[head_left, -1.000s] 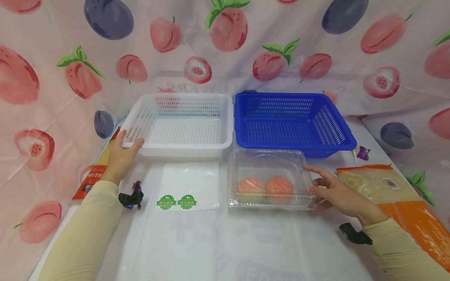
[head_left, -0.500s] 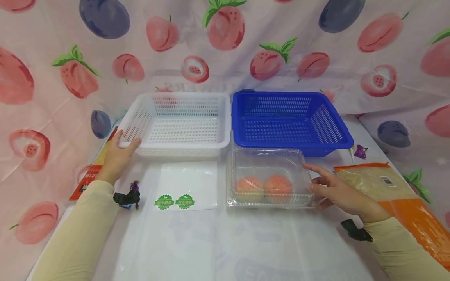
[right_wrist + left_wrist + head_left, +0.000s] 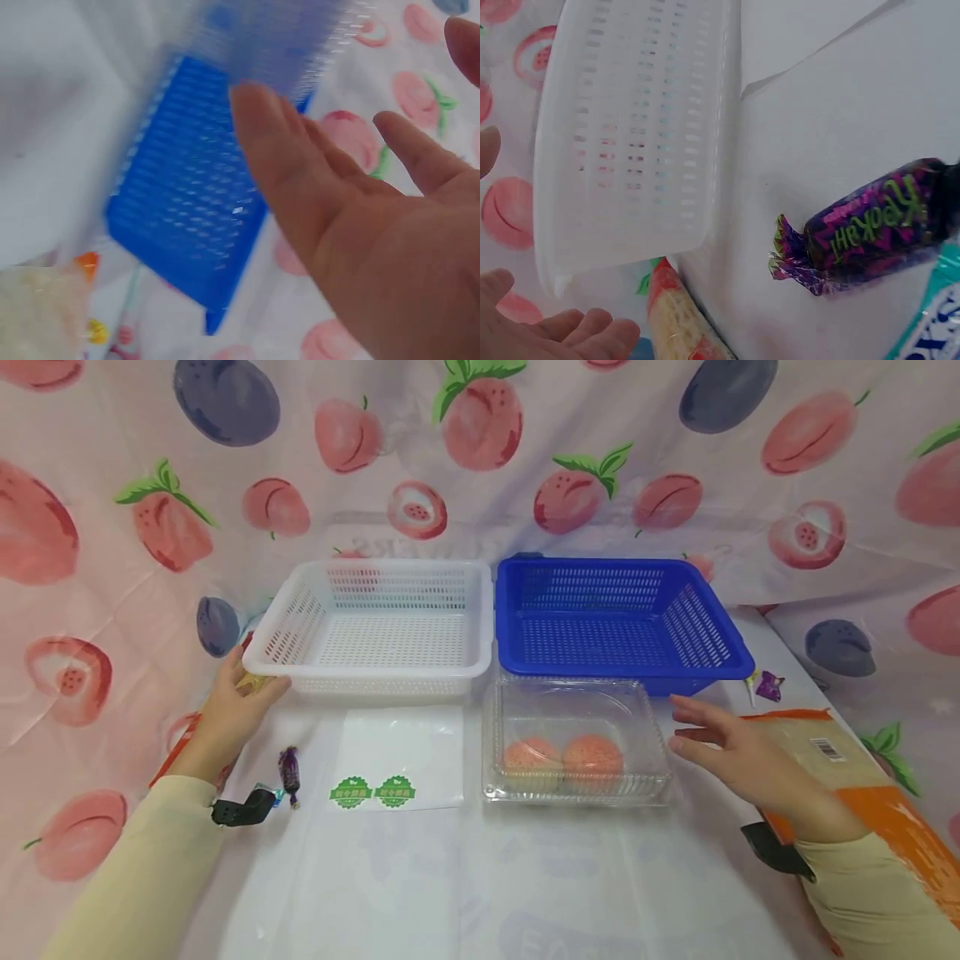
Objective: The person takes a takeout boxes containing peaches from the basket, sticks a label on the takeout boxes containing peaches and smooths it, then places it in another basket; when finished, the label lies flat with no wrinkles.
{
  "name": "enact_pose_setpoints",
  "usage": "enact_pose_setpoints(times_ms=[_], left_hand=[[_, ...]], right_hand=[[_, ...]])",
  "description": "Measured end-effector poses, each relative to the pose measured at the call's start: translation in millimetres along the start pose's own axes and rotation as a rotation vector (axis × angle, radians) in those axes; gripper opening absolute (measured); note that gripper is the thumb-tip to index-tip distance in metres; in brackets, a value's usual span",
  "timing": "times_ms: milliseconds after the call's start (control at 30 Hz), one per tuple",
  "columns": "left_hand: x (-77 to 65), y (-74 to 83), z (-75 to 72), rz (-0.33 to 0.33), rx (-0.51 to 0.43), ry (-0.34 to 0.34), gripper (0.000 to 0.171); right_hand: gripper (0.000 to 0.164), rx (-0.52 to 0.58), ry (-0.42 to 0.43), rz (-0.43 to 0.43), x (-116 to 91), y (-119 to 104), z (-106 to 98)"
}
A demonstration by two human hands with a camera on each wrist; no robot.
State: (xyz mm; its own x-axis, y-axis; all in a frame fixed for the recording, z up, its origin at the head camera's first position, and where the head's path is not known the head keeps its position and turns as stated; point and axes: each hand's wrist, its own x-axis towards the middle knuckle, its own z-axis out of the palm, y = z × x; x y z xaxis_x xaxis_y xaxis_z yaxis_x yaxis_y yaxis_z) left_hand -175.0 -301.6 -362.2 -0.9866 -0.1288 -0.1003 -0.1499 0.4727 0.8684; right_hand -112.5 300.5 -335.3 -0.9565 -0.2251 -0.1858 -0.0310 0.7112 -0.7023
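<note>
My left hand [image 3: 234, 714] is at the near left corner of the white plastic basket [image 3: 375, 672], its fingers loosely spread and holding nothing. In the left wrist view its fingertips [image 3: 611, 337] lie just off the basket's corner. My right hand [image 3: 750, 760] hovers beside the right edge of a clear clamshell box [image 3: 577, 706], fingers relaxed and a small gap from the plastic. Two pink-topped round buns or cakes [image 3: 592, 762] sit inside the lidded box. Behind it stands a blue basket [image 3: 622, 668], also seen past my fingers in the right wrist view.
A white bag with two green stickers [image 3: 395, 791] lies before the white basket. Wrapped candies, one dark purple [image 3: 870, 225], lie near my left wrist. An orange-and-clear food bag [image 3: 855, 768] is under my right arm; a red-and-yellow packet [image 3: 679, 315] lies at left. Fruit-print cloth hangs behind.
My left hand has let go of the white basket's rim and drawn slightly left and down. My right hand has come off the clear box to the right. Baskets and box stay put.
</note>
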Motion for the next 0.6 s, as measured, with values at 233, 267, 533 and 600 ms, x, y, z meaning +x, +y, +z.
enact_pose_setpoints(times_ms=[233, 267, 533, 600], left_hand=[[-28.8, 10.2, -2.8, 0.01, 0.094, -0.006, 0.097], [-31.8, 10.9, -2.1, 0.022, 0.102, -0.002, 0.096], [-55.8, 16.4, 9.5, 0.128, 0.117, -0.063, 0.09], [-61.3, 17.2, 13.6, 0.153, 0.117, -0.081, 0.088]], right_hand=[[0.066, 0.022, 0.094, -0.098, -5, -27, 0], [0.064, 0.035, 0.101, -0.12, -5, -30, 2], [0.057, 0.133, 0.098, -0.323, 1, -59, 27], [0.055, 0.156, 0.08, -0.358, 3, -65, 34]])
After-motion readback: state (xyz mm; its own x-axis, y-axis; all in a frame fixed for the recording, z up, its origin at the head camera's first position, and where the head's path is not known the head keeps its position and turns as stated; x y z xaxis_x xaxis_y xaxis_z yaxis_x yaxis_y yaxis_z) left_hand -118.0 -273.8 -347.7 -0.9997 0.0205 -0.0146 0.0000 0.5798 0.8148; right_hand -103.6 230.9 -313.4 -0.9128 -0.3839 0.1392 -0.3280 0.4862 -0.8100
